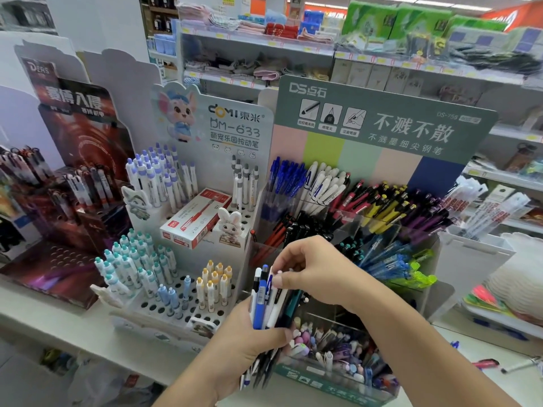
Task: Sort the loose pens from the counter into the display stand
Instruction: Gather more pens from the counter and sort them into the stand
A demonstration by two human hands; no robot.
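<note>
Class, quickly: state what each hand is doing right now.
Left hand: closed around a bundle of pens.
Right hand: fingertips pinching one pen in that bundle.

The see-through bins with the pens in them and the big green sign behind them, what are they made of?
The clear pen bins look like hard glossy plastic, perhaps acrylic: you see pens straight through the walls, and the edges catch bright glints. The grey-green printed backboard looks like matte card or thin board: flat, printed, with a cut outline and hardly any shine. I cannot be sure of either.
</note>
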